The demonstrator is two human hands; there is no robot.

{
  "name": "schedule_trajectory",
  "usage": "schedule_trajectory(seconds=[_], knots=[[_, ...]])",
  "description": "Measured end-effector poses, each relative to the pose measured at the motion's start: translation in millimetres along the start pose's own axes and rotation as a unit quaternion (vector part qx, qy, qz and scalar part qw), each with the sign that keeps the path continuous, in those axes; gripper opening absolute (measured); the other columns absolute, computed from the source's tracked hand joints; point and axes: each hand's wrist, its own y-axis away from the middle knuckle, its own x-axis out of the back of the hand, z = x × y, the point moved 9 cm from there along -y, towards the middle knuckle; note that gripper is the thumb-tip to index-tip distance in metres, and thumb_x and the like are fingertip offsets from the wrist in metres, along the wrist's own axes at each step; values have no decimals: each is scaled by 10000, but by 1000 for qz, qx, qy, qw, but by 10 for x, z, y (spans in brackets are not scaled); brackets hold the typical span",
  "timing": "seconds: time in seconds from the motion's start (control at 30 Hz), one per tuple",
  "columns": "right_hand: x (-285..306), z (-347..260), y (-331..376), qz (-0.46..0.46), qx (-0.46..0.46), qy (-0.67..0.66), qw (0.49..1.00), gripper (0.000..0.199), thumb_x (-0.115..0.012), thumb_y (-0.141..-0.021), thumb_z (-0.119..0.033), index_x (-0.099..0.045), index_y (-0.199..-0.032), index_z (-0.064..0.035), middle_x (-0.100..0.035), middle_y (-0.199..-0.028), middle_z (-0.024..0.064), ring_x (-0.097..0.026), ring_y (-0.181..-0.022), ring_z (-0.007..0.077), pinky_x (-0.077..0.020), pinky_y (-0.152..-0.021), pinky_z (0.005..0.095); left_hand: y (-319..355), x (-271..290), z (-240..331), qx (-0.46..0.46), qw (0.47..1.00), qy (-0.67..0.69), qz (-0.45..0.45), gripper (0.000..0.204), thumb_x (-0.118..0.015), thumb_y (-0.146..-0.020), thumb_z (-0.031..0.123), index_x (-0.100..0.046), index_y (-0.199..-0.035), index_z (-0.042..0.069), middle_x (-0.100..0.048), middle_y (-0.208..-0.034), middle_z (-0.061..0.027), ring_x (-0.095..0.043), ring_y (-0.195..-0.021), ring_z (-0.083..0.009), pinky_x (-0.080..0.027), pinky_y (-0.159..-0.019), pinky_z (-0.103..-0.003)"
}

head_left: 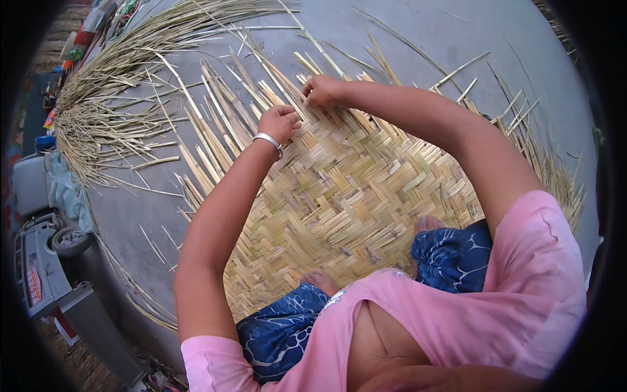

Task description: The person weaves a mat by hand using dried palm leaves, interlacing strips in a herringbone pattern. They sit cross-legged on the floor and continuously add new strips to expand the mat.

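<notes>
A mat (pixel 353 176) woven from flat, pale yellow-green reed strips in a zigzag pattern lies under me. Loose strip ends (pixel 219 108) fan out unwoven past its far and left edges. My left hand (pixel 279 124), with a silver bangle at the wrist, is closed with curled fingers on reed strips at the mat's far edge. Just right of it and slightly farther off, my right hand (pixel 322 91) pinches reed strips at the same edge. The fingertips of both hands are partly hidden. My bare feet (pixel 320 282) rest on the mat's near part.
Large bundles of loose reeds (pixel 117 98) spread over the grey floor (pixel 444 39) at the far left. More loose reeds (pixel 555 170) lie at the right. A grey vehicle (pixel 55 261) with a small wheel stands at the left edge, beside clear plastic sheeting (pixel 67 193).
</notes>
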Motion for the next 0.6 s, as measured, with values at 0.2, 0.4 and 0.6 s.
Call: schedule_trajectory(seconds=[0.2,0.4,0.6], knots=[[70,-13,-21,-73,21,-171,982,132,-680,-719,-112,-566,-777,-78,-515,-604,4,-476,-527,99,-368,-443,234,-121,-282,-75,22,994,106,-35,293,-614,-820,107,-548,-1092,22,-614,-898,-51,-615,-753,-134,-473,-578,-229],[381,-530,154,50,219,74,972,208,-682,-720,-140,-514,-697,-19,-508,-586,50,-440,-553,134,-392,-528,289,-173,-376,-22,16,996,92,-11,232,-648,-804,156,-604,-1005,49,-621,-834,-28,-601,-685,-112,-437,-516,-205],[392,-626,295,96,211,141,962,220,-696,-695,-184,-534,-728,-38,-546,-628,105,-508,-578,246,-420,-563,350,-235,-360,-6,-10,996,78,28,154,-619,-816,139,-615,-937,44,-611,-768,-35,-595,-607,-123,-425,-452,-229]])
